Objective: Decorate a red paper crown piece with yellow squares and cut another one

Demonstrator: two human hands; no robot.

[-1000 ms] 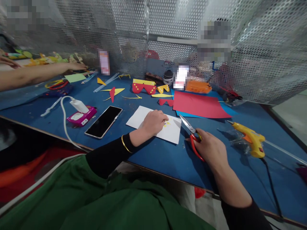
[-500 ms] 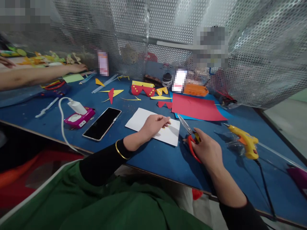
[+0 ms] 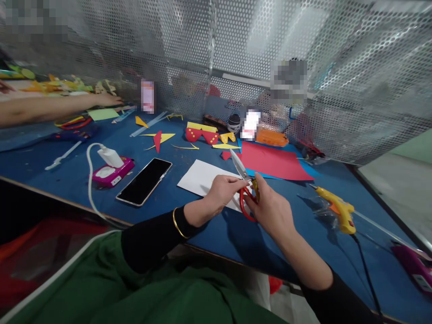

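In my right hand (image 3: 272,204) is a pair of scissors (image 3: 240,167) with red and yellow handles, its blades pointing up and away from me. My left hand (image 3: 224,193) is closed in a pinch right beside the scissor handles, above a white sheet of paper (image 3: 197,175). What the left fingertips pinch, if anything, is too small and covered to make out. Behind the blades lie a red sheet (image 3: 273,162) and a small red paper cutout (image 3: 226,155). Farther back are red paper glasses (image 3: 201,135) with yellow squares and a smaller yellow pair (image 3: 227,137).
A black phone (image 3: 145,182) and a purple power socket (image 3: 114,172) with a white plug are at left. To the right lies a yellow glue gun (image 3: 335,208) with its cable. Another person's arm (image 3: 57,109) reaches in at far left. A perforated metal screen (image 3: 168,49) stands behind.
My right hand has brought the scissors leftward, over the white paper and up to my left hand. The left hand has stayed pinched close to the paper. The view has shifted slightly.
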